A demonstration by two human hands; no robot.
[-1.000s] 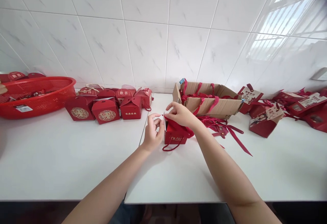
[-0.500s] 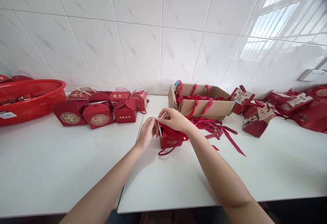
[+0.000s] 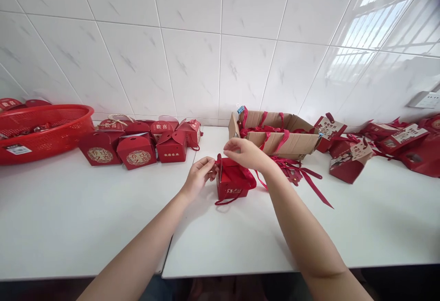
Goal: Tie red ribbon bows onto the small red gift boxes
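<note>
A small red gift box (image 3: 232, 186) with gold lettering stands on the white table, a red cord loop hanging at its front. My left hand (image 3: 201, 172) is closed at the box's left side, pinching the end of a red ribbon strap (image 3: 218, 160) by the upright side flap. The strap's wide band (image 3: 250, 178) curves out at the box's right side. Just above the box's back edge, my right hand (image 3: 244, 152) has its fingers bent and loosely apart, with nothing visible in them.
Several red gift boxes (image 3: 137, 151) and a red plastic basket (image 3: 51, 131) stand at the left. Behind my right hand is a cardboard tray (image 3: 299, 147) of red ribbons, with more ribbon straps (image 3: 295, 172) before it. More red boxes (image 3: 350, 159) lie at the right, along the tiled wall.
My right hand has come off the box's left flap and moved up and right. The flap now stands upright with the strap end at it, and my left hand stays there.
</note>
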